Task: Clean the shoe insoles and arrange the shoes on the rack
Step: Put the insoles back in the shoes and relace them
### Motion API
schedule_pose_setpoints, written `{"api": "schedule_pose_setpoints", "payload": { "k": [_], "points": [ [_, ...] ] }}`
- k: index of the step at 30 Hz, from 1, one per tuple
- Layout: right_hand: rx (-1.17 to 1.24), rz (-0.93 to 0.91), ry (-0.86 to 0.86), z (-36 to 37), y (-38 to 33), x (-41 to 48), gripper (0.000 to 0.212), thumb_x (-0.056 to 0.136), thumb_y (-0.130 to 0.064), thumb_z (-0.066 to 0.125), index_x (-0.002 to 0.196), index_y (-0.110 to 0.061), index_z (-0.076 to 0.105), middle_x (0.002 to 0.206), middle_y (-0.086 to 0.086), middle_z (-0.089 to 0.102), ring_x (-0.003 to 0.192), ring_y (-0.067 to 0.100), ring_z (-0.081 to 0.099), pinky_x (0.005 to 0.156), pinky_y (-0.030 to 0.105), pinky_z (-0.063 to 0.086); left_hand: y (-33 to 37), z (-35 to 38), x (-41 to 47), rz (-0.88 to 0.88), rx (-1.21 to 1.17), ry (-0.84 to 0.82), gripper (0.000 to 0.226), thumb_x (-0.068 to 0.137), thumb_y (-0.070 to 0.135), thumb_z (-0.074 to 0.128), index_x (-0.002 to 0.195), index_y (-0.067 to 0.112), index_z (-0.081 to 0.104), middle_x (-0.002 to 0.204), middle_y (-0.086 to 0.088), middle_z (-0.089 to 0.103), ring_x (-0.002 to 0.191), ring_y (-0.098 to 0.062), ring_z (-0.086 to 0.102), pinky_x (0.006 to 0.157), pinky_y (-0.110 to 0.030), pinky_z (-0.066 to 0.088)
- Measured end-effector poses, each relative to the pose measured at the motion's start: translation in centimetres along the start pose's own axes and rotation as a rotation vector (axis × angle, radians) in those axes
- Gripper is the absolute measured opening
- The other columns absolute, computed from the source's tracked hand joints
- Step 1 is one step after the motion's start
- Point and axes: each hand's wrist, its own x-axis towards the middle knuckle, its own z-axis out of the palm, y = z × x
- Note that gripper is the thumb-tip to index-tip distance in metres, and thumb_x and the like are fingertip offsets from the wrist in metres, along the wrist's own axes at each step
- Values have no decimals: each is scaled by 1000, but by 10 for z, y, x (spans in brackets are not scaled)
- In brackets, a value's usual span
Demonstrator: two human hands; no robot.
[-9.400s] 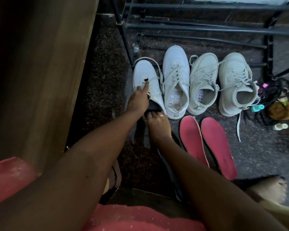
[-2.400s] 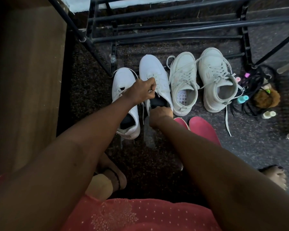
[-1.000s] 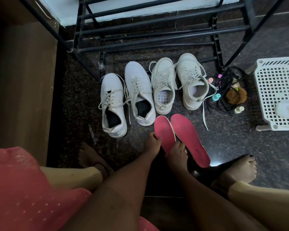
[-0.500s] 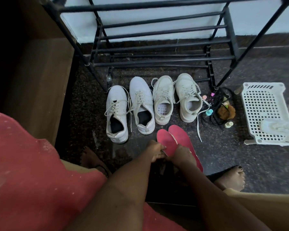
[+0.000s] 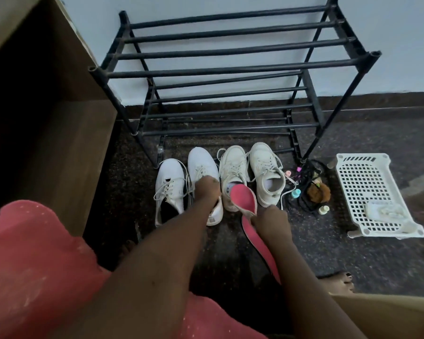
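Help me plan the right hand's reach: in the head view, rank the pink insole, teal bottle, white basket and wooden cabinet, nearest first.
1. Pink insole, held in the right hand.
2. Teal bottle, just to the right.
3. White basket, farther right.
4. Wooden cabinet, far left.

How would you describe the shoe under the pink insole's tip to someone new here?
Find the black rack against the wall; four pale shoes stand in a row before it. It is the third shoe from the left, the only one with the pink insole tip over its opening.
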Motion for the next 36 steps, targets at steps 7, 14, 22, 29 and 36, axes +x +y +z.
{"api": "schedule_pose_setpoints", "payload": {
  "k": [7,14,22,29,36],
  "points": [
    [40,-29,-44,8,-24,41,32,90,-22,56,111,2,58,117,20,61,110,35,57,83,32,45,19,19,54,623,875,-280,55,87,17,60,139,19,44,139,-16,45,123,-32,49,98,-40,44],
    [41,-3,-116,7,-43,65,37,90,-12,48,124,2,50,129,21,53,119,34,52,93,35,43,32,39,89,671,1141,-557,67,92,20,55,150,28,21,136,-22,43,122,-35,46,94,-35,39],
    [-8,-48,-96,13,-61,75,30,95,-16,43,121,-4,53,127,15,54,118,31,52,90,34,43,54,42,79,772,1276,-639,47,97,22,46,142,10,40,125,-18,52,117,-31,47,82,-32,38],
    [-7,-46,-45,46,-55,79,29,97,-9,38,118,-2,56,123,15,58,115,30,54,91,35,43,51,35,70,656,1179,-707,45,90,17,54,134,7,50,118,-18,62,105,-31,57,83,-32,42],
    [-51,-66,49,84,-53,92,33,98,-5,31,119,-1,57,120,20,57,109,32,57,86,36,45,43,36,74,649,1115,-684,55,87,14,55,141,15,42,115,-20,61,106,-29,54,82,-28,41]
  ]
}}
